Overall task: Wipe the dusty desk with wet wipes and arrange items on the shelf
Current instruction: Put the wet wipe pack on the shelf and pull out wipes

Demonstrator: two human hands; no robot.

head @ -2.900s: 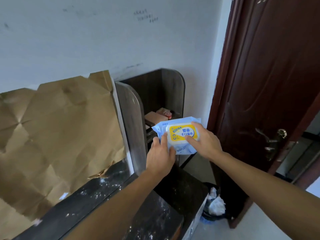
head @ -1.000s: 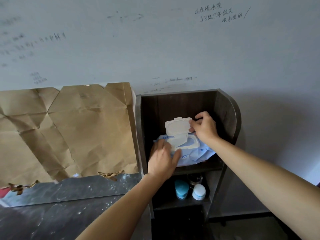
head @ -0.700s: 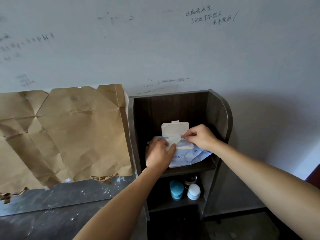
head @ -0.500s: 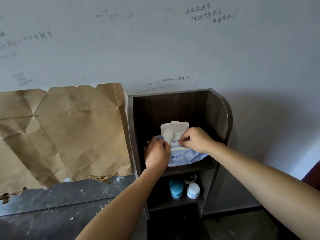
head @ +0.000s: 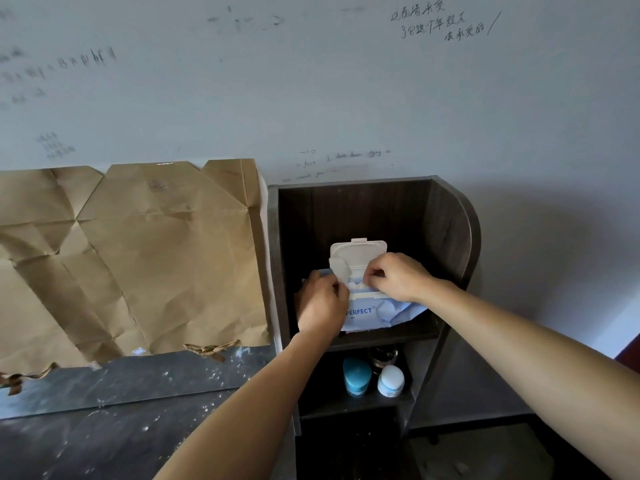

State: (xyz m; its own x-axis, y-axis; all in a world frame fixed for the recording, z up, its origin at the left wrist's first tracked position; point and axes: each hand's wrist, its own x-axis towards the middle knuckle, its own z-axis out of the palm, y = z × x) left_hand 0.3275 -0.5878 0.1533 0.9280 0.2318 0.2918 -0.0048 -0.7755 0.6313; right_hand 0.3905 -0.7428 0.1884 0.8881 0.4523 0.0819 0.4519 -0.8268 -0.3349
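A blue pack of wet wipes (head: pixel 384 313) lies on the upper board of a dark wooden shelf (head: pixel 453 230). Its white flip lid (head: pixel 356 252) stands up, open. My left hand (head: pixel 322 303) grips the pack's left end and holds it down. My right hand (head: pixel 394 277) pinches the white wipe (head: pixel 356 286) showing in the pack's opening. The dark dusty desk (head: pixel 121 434) with white specks lies at the lower left.
Crumpled brown paper (head: pixel 131 258) covers the wall behind the desk. On the shelf's lower board stand a teal bottle (head: pixel 356 375), a white jar (head: pixel 391 380) and a dark jar behind them. The wall above bears handwriting.
The pack went from both hands in the air onto the shelf. My right hand flipped the lid up, then moved down to the opening and took hold of the wipe.
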